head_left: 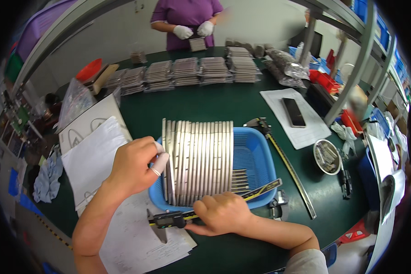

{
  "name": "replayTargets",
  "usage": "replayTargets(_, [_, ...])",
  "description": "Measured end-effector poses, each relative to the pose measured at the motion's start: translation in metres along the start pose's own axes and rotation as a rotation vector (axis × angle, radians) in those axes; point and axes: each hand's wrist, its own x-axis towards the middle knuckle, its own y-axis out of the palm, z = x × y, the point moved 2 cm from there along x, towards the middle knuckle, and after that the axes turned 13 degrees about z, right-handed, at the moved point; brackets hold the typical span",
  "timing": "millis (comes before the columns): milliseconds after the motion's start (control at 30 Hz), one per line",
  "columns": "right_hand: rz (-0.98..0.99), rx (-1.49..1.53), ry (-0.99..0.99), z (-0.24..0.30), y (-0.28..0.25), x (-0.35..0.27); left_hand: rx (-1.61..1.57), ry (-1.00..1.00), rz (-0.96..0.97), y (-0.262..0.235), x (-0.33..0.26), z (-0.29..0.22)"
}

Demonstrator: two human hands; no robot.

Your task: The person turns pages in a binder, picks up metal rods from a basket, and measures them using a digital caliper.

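Observation:
A row of long silvery metal rods (198,160) lies side by side across a blue plastic basket (256,141), with more rod ends showing lower down at its right. At the row's left end my left hand (137,165), white covers on its thumb and a finger, pinches the edge of a slightly slanted metal rod (170,180). My right hand (223,212) is wrapped around a digital caliper (169,220) in front of the basket. The caliper's jaws point left, over printed sheets, and its beam slants up to the right across the basket's front rim.
A second long caliper (290,171) lies right of the basket, near a round bowl of small metal parts (327,157). A phone (293,112) rests on paper. Bagged stacks of rods (185,71) line the far side, where a co-worker in purple (187,16) stands. Metal posts (351,68) rise at right.

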Motion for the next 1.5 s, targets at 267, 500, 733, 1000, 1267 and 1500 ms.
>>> replayTargets(267, [-0.077, 0.176, -0.001, 0.002, 0.019, 0.005, 0.397, 0.077, 0.524, 0.068, 0.085, -0.041])
replayTargets(500, [-0.066, 0.268, -0.022, 0.001, 0.021, 0.004, 0.569, -0.174, 0.72, 0.097, 0.103, -0.063])
replayTargets(733, [-0.068, 0.293, -0.034, -0.001, 0.021, 0.006, 0.354, -0.335, 0.634, 0.1, 0.1, -0.052])
replayTargets(1000, [-0.102, 0.256, -0.051, -0.001, 0.017, 0.005, -0.043, -0.395, 0.515, 0.101, 0.086, -0.021])
replayTargets(1267, [-0.007, 0.231, -0.032, 0.0, 0.013, 0.005, -0.92, -0.491, 0.153, 0.042, 0.053, 0.022])
replayTargets(1500, [0.019, 0.12, -0.032, 0.004, 0.008, 0.001, -1.47, -0.352, -0.565, 0.016, -0.023, 0.071])
